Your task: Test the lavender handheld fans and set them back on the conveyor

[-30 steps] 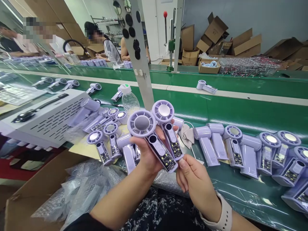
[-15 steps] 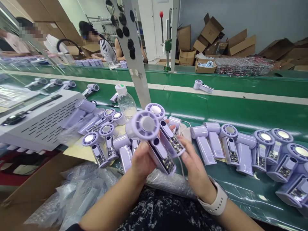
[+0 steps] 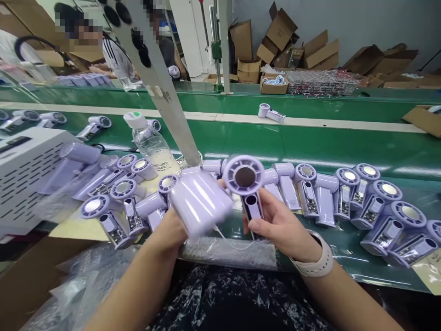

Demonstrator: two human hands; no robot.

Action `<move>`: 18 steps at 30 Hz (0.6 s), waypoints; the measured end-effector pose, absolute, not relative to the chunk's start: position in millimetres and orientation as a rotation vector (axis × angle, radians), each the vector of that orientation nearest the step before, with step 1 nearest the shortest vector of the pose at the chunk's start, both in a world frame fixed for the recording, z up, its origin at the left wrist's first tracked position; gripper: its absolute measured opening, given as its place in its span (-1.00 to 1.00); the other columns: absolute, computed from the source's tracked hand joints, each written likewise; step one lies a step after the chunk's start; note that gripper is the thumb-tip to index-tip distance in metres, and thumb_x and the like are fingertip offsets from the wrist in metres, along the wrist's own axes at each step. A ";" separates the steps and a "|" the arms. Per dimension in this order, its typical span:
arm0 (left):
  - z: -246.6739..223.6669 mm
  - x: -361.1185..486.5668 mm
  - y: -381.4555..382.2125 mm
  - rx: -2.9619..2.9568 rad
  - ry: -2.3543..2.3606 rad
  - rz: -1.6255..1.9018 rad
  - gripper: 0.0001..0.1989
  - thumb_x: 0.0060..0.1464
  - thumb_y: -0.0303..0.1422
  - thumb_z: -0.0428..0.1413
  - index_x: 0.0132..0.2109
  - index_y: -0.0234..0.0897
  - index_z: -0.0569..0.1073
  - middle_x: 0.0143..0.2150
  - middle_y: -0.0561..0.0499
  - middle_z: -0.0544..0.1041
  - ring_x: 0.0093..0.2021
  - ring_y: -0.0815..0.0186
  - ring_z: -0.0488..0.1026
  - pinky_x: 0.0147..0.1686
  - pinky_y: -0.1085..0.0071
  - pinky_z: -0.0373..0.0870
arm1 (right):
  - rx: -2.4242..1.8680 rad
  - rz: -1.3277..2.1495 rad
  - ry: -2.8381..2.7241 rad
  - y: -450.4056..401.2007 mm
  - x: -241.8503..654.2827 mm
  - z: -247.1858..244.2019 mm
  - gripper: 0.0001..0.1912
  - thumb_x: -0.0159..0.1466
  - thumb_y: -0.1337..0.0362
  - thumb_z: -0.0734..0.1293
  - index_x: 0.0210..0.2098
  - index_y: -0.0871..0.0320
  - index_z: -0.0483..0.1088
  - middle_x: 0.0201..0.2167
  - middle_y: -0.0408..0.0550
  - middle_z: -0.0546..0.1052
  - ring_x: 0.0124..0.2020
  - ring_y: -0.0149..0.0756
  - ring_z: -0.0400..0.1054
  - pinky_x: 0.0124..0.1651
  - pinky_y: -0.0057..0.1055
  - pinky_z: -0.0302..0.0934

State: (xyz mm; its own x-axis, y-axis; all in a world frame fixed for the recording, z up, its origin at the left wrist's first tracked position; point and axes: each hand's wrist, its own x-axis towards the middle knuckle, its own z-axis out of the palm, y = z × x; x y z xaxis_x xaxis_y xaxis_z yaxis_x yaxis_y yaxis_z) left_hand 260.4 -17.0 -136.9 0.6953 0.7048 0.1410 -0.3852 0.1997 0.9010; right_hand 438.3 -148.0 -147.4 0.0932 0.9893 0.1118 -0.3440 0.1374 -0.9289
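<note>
My right hand (image 3: 277,220) is closed round the handle of a lilac handheld fan (image 3: 245,177), its ribbed round head facing me and the dark disc at its centre showing. To its left, my left hand (image 3: 177,225) holds a second lilac fan (image 3: 203,202), turned so its smooth casing faces up and blurred by motion; most of the fingers are hidden behind it. Below the hands a thin white cable (image 3: 227,241) curves over a strip of clear plastic wrap (image 3: 227,253) at the bench edge.
Rows of lilac fans with exposed circuit boards (image 3: 308,197) lie to the right, and more (image 3: 126,202) to the left. A plastic bottle (image 3: 151,142) and a white vented box (image 3: 34,184) stand at left. A slanted metal post (image 3: 172,110) rises ahead. Co-workers sit across the green belt (image 3: 310,142).
The two fans, held close together before, are now apart. The left one has been turned over to its smooth side; the right one is upright in my right hand. The view has shifted right.
</note>
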 end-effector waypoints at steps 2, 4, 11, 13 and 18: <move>-144.6 271.3 -22.9 1.065 0.360 0.816 -0.58 0.08 -0.03 0.31 -0.03 -0.19 0.60 -0.16 -0.08 0.61 -0.15 0.18 0.59 -0.10 0.29 0.57 | -0.936 1.161 -0.895 -153.7 441.6 -149.0 -0.59 0.26 0.10 0.50 0.04 0.00 0.40 -0.22 -0.13 0.49 -0.35 -0.33 0.38 -0.25 -0.34 0.34; -150.2 278.6 -31.2 1.012 0.338 0.798 -0.53 0.08 -0.04 0.31 0.06 -0.14 0.52 -0.21 0.00 0.55 -0.24 0.27 0.55 -0.17 0.33 0.57 | -0.906 1.145 -0.829 -158.9 442.8 -151.0 -0.69 0.30 0.09 0.45 -0.02 0.02 0.42 -0.24 -0.13 0.46 -0.37 -0.34 0.36 -0.30 -0.36 0.33; -144.9 282.9 -55.2 1.102 0.098 0.619 -0.57 0.14 -0.31 0.28 0.11 -0.12 0.34 -0.16 0.04 0.45 -0.25 0.29 0.52 -0.24 0.31 0.50 | -0.872 1.120 -0.769 -170.3 441.2 -151.9 -0.70 0.29 0.12 0.47 -0.04 0.03 0.42 -0.15 -0.07 0.48 -0.30 -0.29 0.39 -0.31 -0.34 0.39; -144.0 283.1 -54.5 1.163 0.144 0.615 -0.60 0.15 -0.28 0.28 0.08 -0.15 0.35 -0.20 0.05 0.45 -0.30 0.31 0.52 -0.29 0.34 0.47 | -0.907 1.109 -0.767 -170.8 441.5 -152.7 -0.71 0.30 0.15 0.46 -0.02 0.02 0.42 -0.16 -0.08 0.48 -0.31 -0.31 0.39 -0.32 -0.37 0.39; -146.4 283.1 -52.7 1.204 0.284 0.654 -0.60 0.11 -0.28 0.31 0.02 -0.18 0.34 -0.21 0.06 0.45 -0.33 0.33 0.49 -0.32 0.38 0.41 | -0.945 1.101 -0.741 -167.8 440.1 -155.5 -0.73 0.33 0.17 0.43 -0.01 0.04 0.43 -0.16 -0.07 0.50 -0.27 -0.30 0.39 -0.25 -0.36 0.39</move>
State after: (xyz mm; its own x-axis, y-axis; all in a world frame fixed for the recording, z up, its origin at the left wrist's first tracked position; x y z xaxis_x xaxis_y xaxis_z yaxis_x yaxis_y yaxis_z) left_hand 283.1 -52.7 -146.4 0.7846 0.6056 0.1333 -0.3154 0.2047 0.9266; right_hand 440.1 -167.8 -155.5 0.2979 0.9538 0.0396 -0.3952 0.1610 -0.9044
